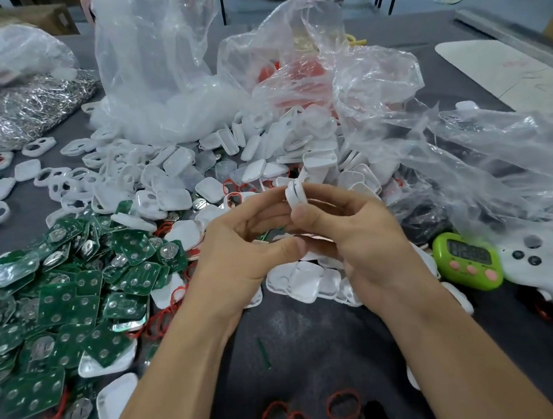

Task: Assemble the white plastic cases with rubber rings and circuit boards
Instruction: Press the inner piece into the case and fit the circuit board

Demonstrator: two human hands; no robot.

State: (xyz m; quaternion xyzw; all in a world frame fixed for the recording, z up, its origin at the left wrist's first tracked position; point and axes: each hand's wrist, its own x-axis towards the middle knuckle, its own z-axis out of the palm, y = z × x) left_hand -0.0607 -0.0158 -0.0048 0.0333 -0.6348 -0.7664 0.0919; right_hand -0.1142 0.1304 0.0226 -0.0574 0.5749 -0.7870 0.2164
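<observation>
The closing step seems to be in hand: a white case (296,196) stands edge-on above the worktop (318,342), pinched in the grip of the right hand (365,244), while the left hand (241,247) curls onto its far edge (contents hidden). Next probably calls for an even squeeze along the seam.

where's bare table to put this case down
Best patch: the dark grey table between your forearms, bordered by the heap of white plastic cases above and loose red rubber rings below. Green circuit boards crowd the left, crumpled clear plastic bags the centre and back, a green digital timer and white controller the right.
</observation>
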